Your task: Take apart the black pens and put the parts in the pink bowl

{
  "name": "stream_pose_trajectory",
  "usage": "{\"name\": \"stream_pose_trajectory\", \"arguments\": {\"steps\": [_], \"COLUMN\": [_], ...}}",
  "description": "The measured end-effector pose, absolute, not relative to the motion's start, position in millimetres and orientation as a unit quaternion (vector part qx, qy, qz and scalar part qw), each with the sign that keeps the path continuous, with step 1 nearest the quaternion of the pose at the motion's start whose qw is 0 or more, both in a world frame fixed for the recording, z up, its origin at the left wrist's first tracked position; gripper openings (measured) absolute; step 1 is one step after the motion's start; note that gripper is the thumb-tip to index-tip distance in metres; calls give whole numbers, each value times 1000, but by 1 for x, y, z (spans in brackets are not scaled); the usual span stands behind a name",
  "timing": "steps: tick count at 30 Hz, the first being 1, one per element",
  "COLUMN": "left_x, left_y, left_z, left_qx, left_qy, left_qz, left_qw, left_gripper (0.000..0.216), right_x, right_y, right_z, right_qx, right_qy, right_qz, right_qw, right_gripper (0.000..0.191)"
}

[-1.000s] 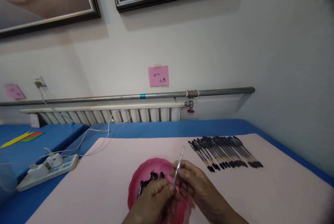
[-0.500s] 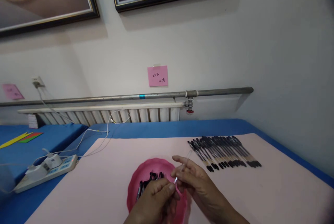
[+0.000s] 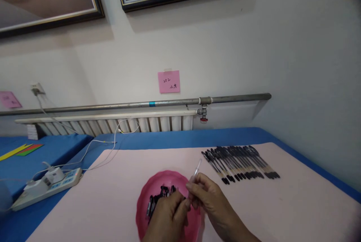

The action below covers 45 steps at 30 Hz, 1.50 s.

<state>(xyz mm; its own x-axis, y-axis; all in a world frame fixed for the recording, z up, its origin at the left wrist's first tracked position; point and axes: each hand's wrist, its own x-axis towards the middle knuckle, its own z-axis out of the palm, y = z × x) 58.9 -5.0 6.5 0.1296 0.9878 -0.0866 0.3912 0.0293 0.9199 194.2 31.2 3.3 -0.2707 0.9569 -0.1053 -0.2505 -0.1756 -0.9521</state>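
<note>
Above the right side of a pink plastic bowl [image 3: 140, 200], my two hands meet at the fingertips. My right hand [image 3: 211, 200] is closed around a clear pen barrel [image 3: 197, 170], whose upper end slants up past the fingers. My left hand [image 3: 168, 217] is pinched closed at the lower end of the barrel; what sits between its fingertips is hidden. Black pen parts [image 3: 153, 203] lie in the bowl, partly covered by my left hand. Beyond my right hand, a row of black-capped pens [image 3: 237, 163] lies side by side on the table.
A pale pink sheet [image 3: 113, 189] covers most of the blue-clothed table [image 3: 169, 139]. At the left, a white power strip [image 3: 53, 187] holds plugs and trailing cables. Behind the table run a radiator [image 3: 158, 123] and a metal pipe [image 3: 126, 105] with a red-handled valve.
My right fingers, earlier spread along the clear barrel, have curled in around it. The barrel now stands more upright and shows above the hand. My left hand has shifted slightly right.
</note>
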Motion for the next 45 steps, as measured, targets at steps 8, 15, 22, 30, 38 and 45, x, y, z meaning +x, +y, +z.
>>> {"name": "stream_pose_trajectory", "arguments": {"steps": [8, 15, 22, 30, 38, 45], "left_x": [55, 59, 47, 58, 58, 32], "left_y": [-3, -5, -5, -6, -6, 1], "left_z": [-4, -2, -6, 7, 0, 4], "left_qx": [433, 493, 319, 471, 418, 468], "left_qy": [424, 499, 374, 478, 457, 541], "left_qz": [380, 392, 394, 427, 396, 300], "left_qw": [698, 595, 776, 607, 678, 631], "left_gripper": [43, 44, 33, 39, 40, 43], "right_x": [196, 195, 195, 194, 195, 202], "right_y": [30, 31, 29, 27, 31, 40], "right_z": [10, 6, 9, 12, 5, 7], "right_qx": [-306, -380, -287, -344, -327, -447], "right_qy": [-370, -424, -322, -364, -394, -468], "right_qz": [761, 676, 756, 720, 711, 634], "right_qw": [436, 467, 493, 481, 482, 424], "right_gripper": [39, 20, 29, 21, 24, 23]}}
